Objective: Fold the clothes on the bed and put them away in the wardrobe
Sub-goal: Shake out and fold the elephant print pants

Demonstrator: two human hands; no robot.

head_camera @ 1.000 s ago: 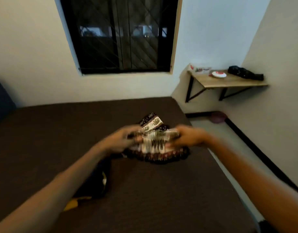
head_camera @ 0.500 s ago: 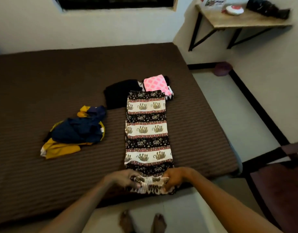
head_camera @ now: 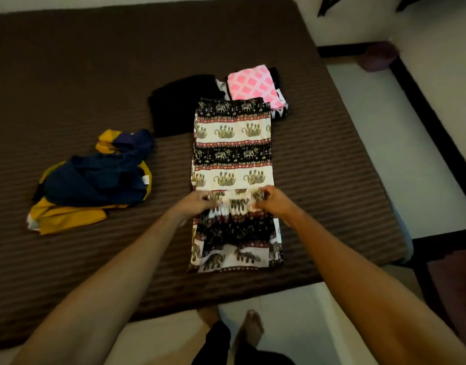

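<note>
On the bed (head_camera: 68, 272): elephant-print trousers (head_camera: 233, 154) are lying lengthwise, near end doubled over.
Grip: left hand (head_camera: 193, 204) and right hand (head_camera: 275, 201) are pinching the gathered waistband (head_camera: 237, 200) at either side, mid-length.
Neighbours: black folded garment (head_camera: 176, 106) and pink checked cloth (head_camera: 253, 85) are touching the far end; crumpled navy-and-yellow garment (head_camera: 95, 180) is lying apart, left.
Bedcover: brown, ribbed.

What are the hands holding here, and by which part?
Both hands, left and right, grip the elephant-print trousers by the gathered waistband, one at each end, folded up over the legs.
</note>
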